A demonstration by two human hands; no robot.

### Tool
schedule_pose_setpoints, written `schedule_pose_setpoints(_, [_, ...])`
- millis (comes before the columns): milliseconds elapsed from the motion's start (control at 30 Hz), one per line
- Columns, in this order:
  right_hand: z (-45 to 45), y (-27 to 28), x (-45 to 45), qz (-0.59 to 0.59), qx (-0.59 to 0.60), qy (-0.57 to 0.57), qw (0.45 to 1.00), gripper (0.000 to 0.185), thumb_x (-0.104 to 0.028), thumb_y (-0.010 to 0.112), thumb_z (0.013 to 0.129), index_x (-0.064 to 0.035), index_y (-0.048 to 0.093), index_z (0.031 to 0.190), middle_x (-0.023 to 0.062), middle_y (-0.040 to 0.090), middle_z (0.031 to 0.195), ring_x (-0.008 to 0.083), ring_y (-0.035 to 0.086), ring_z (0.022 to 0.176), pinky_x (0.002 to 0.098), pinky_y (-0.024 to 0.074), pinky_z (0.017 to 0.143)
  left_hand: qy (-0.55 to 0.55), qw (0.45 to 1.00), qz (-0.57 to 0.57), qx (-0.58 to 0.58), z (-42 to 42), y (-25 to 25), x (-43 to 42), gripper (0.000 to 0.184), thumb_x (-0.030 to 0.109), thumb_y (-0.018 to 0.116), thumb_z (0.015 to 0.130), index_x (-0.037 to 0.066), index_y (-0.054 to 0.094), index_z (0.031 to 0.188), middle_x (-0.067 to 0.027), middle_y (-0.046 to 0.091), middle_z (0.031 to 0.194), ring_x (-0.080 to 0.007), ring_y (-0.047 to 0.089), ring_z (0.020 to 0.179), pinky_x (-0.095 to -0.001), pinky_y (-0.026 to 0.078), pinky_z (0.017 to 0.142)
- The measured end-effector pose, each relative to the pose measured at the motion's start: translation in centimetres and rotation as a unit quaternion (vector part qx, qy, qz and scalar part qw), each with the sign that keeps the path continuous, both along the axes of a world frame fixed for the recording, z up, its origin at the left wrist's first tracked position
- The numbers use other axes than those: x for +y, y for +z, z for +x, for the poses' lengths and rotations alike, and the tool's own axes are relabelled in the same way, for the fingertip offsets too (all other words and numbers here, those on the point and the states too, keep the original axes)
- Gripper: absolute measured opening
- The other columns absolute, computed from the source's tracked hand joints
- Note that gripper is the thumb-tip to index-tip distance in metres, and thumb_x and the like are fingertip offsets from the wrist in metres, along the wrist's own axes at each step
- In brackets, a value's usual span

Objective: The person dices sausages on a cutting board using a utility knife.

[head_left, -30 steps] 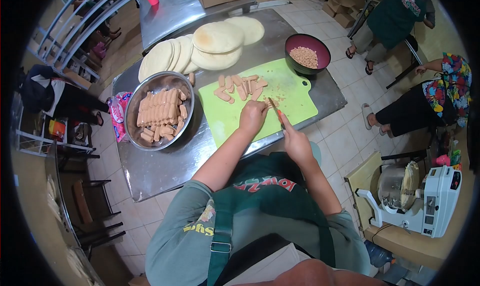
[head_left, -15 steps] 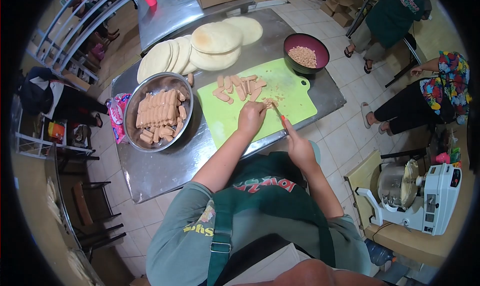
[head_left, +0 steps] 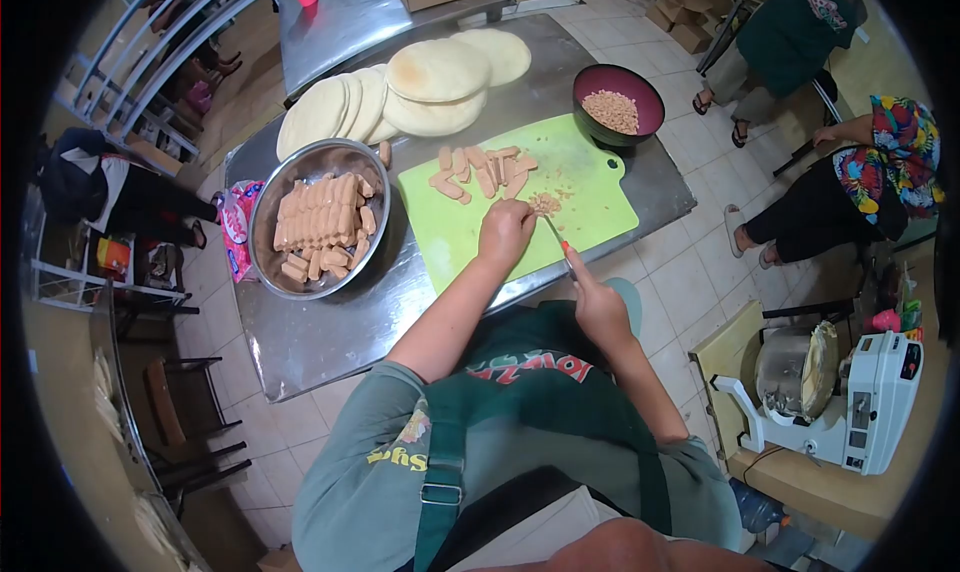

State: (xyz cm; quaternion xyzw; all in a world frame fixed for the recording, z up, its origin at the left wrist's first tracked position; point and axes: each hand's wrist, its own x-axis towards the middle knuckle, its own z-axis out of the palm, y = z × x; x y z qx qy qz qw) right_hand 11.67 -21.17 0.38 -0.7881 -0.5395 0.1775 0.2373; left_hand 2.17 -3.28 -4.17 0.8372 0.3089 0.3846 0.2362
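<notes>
My right hand (head_left: pixel 600 310) is closed around the orange handle of a knife (head_left: pixel 554 230), its blade reaching to a small heap of chopped sausage bits (head_left: pixel 544 204). Beside the blade, my left hand (head_left: pixel 508 230) rests on the green cutting board (head_left: pixel 592 210) with fingers curled together; anything under them is hidden. Further back on the board lie several pinkish-tan sausage pieces (head_left: pixel 486 178). To the left, a steel bowl (head_left: pixel 262 262) holds more whole and loose sausages (head_left: pixel 318 214). A dark bowl (head_left: pixel 650 100) at the board's far right corner contains chopped bits (head_left: pixel 610 112).
Round flat dough bases (head_left: pixel 440 70) lie overlapping at the back of the steel table (head_left: pixel 330 342). A pink plastic packet (head_left: pixel 240 230) sits left of the steel bowl. Other people stand at left and upper right. A white mixer (head_left: pixel 870 402) stands at lower right.
The knife and right hand have shifted slightly down and away from the curled left hand, exposing more of the chopped heap. The whole view has moved a little.
</notes>
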Motion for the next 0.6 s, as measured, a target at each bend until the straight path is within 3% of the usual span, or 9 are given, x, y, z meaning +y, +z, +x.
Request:
schedule_pose_setpoints(300, [0.0, 0.0, 4.5, -0.044, 0.0, -0.002, 0.999, 0.057, -0.01, 0.046, 0.087, -0.0243, 0.03, 0.14, 0.0277, 0.058, 0.073, 0.0438, 0.057, 0.068, 0.0506, 0.0437, 0.064, -0.007, 1.0, 0.011, -0.015, -0.1, 0.3, -0.2, 0.004, 0.005, 0.065, 0.069, 0.001, 0.063, 0.069, -0.0137, 0.06, 0.071, -0.0318, 0.057, 0.072, -0.0398, 0.047, 0.067])
schedule_pose_setpoints(600, [-0.4, 0.7, -0.1, -0.039, 0.001, 0.006, 0.999, 0.056, -0.01, 0.044, 0.087, -0.0221, 0.031, 0.14, 0.0242, 0.06, 0.07, 0.0406, 0.059, 0.064, 0.0496, 0.0446, 0.061, -0.005, 1.0, 0.011, -0.021, -0.3, -0.3, 0.1, 0.006, 0.006, 0.068, 0.07, 0.001, 0.065, 0.073, -0.0142, 0.059, 0.069, -0.032, 0.057, 0.069, -0.0402, 0.046, 0.066])
